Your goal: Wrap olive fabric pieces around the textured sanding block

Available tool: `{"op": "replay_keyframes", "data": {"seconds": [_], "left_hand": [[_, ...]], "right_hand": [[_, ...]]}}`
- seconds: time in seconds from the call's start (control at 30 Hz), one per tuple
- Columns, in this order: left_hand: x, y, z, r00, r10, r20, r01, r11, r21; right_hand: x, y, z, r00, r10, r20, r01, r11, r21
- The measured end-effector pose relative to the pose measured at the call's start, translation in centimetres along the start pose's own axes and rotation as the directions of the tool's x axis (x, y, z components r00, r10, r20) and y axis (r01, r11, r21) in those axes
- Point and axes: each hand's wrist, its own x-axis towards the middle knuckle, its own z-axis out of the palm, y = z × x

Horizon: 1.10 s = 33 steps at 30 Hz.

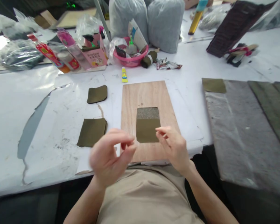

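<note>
An olive-green fabric piece (148, 130) lies flat on a wooden board (143, 93), with a coarser speckled strip (147, 113) along its far end. My left hand (112, 152) is raised left of the fabric, slightly blurred, thumb and fingers curled together in a pinch. At the fabric's right edge, my right hand (174, 146) has its thumb and fingertips pressed together. Whether anything small sits in either pinch cannot be made out. Two stacks of olive fabric pieces, a nearer stack (92, 132) and a farther stack (97, 94), lie left of the board.
A yellow glue tube (124, 75) lies beyond the board. Behind it stand a pink basket (130, 62) of small items, a pink box (95, 53) and bottles. At right, a grey padded sheet (238, 133) carries another olive piece (214, 85). The white table covering (58, 130) is torn at left.
</note>
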Motion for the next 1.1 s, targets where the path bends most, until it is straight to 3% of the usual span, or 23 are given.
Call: {"op": "replay_keyframes", "data": {"seconds": [0.03, 0.1, 0.2, 0.27, 0.37, 0.73, 0.87, 1.1], "left_hand": [[0.4, -0.9, 1.3, 0.997, -0.007, 0.079, 0.005, 1.000, 0.024], [0.3, -3.2, 3.9, 0.969, -0.016, 0.246, -0.017, 0.991, 0.131], [-1.3, -6.5, 6.7, 0.912, -0.038, 0.409, -0.125, 0.923, 0.364], [-2.6, -7.8, 7.5, 0.888, -0.043, 0.457, -0.194, 0.867, 0.459], [-3.9, -8.0, 7.5, 0.875, -0.039, 0.483, -0.234, 0.838, 0.493], [-7.3, -5.1, 5.3, 0.839, -0.024, 0.543, -0.210, 0.908, 0.364], [-6.6, -5.5, 4.8, 0.850, -0.008, 0.526, -0.180, 0.935, 0.305], [-3.9, -7.7, 5.7, 0.892, -0.051, 0.448, -0.132, 0.921, 0.367]], "right_hand": [[0.1, 1.4, 1.4, 0.994, 0.003, 0.112, 0.013, 0.990, -0.138], [-0.4, 3.8, 3.5, 0.975, 0.030, 0.218, 0.048, 0.937, -0.345], [-1.8, 5.9, 4.9, 0.960, 0.034, 0.280, 0.103, 0.883, -0.459], [-2.4, 6.3, 4.9, 0.952, 0.034, 0.305, 0.123, 0.868, -0.481], [-2.9, 6.0, 4.5, 0.946, 0.029, 0.323, 0.139, 0.864, -0.485], [-5.7, 3.3, 3.0, 0.920, 0.081, 0.383, 0.094, 0.904, -0.416], [-3.8, 3.9, 3.2, 0.931, 0.086, 0.355, 0.060, 0.923, -0.381], [0.4, 5.1, 5.4, 0.931, 0.090, 0.353, 0.104, 0.863, -0.494]]}}
